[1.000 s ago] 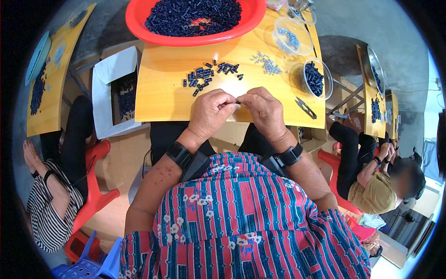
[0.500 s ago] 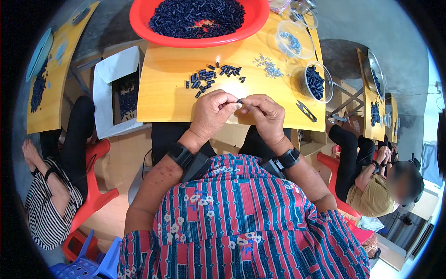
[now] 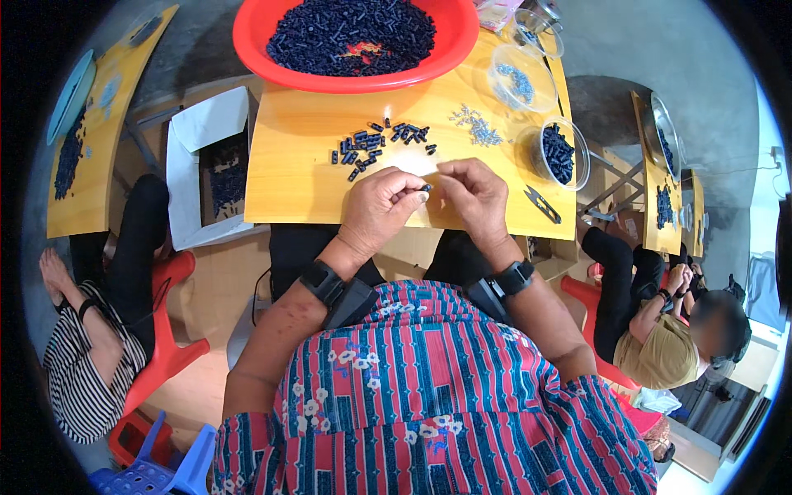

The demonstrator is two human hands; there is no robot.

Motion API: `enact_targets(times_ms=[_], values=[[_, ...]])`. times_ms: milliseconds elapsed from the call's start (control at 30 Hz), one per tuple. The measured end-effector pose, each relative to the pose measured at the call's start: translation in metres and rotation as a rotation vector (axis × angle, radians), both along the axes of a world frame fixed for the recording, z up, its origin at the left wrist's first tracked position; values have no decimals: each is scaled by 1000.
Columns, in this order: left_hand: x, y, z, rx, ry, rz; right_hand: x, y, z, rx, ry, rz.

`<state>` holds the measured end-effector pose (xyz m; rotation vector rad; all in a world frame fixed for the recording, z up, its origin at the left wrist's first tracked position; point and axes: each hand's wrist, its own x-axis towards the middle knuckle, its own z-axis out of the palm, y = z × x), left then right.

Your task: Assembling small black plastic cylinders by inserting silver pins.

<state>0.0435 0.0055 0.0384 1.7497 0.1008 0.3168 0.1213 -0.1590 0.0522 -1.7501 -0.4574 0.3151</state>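
Note:
My left hand (image 3: 379, 206) pinches a small black cylindrical piece (image 3: 426, 188) between thumb and fingertips, just above the table's near edge. My right hand (image 3: 476, 198) is a short way to its right, thumb and fingers closed together; whatever sits in that pinch is too small or hidden to make out. Beyond my hands lie loose black pieces (image 3: 363, 143) of the same kind, in two loose clusters. A scatter of tiny silvery parts (image 3: 477, 125) is farther right. Black thread snips (image 3: 543, 204) rest to the right of my right hand.
A big red basin (image 3: 363, 82) full of black pieces stands at the table's far side. Clear tubs at right hold black pieces (image 3: 558, 155) and silvery parts (image 3: 515, 86). An opened white box (image 3: 183, 186) is left of the table. People sit at both sides near red chairs (image 3: 169, 330).
My right hand has come away from my left, opening a gap between their fingertips. The black piece stays in my left hand.

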Motion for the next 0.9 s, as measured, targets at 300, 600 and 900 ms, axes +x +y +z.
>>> enact_targets(times_ms=[300, 600, 900], values=[[-1, 2, 4, 30, 0, -51, 21, 28, -7, -259, -350, -153], [0, 2, 3, 46, 16, -53, 25, 27, -15, -289, -508, -109], [-2, 4, 1, 50, -7, -72, 12, -3, 5, 157, 285, -86]])
